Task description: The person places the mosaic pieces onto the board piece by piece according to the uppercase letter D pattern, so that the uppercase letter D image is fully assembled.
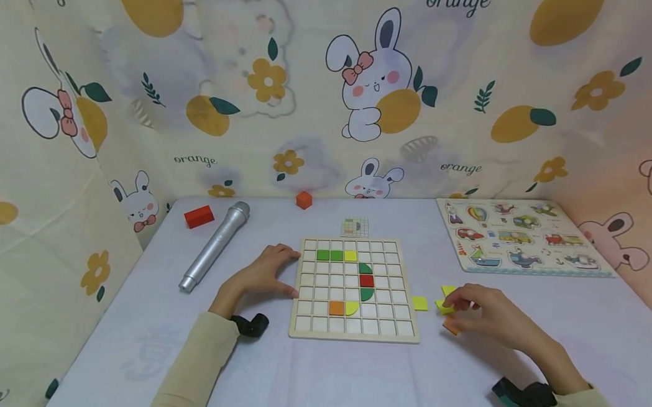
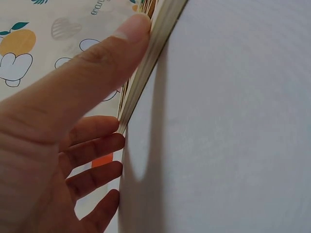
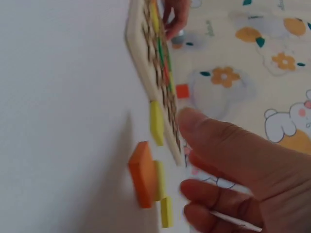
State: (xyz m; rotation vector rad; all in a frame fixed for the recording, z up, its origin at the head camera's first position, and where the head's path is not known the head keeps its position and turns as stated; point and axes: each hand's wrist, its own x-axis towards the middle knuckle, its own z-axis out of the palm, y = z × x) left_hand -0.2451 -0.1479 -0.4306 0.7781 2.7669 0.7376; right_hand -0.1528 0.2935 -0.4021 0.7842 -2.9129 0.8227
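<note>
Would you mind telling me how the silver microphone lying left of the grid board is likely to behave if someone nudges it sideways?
The silver microphone looks round-bodied and lies flat on the table, so a sideways nudge would probably roll it. It tapers towards the lower end, so it might curve rather than roll straight. Its smooth, shiny barrel may be a little slippery to grip.

A grid board (image 1: 356, 290) lies flat at the middle of the tabletop (image 1: 349, 379), with a few tiles set in its cells. The left hand (image 1: 262, 274) rests against the board's left edge. To the board's right lie loose tiles (image 1: 419, 303), and the right hand (image 1: 484, 313) sits over the farthest of them. Left of the board lies a microphone (image 1: 214, 245) – behind it a block (image 1: 199, 216). A small cube (image 1: 304, 199) sits at the back edge. A picture puzzle (image 1: 520, 235) lies at the back right.
</note>
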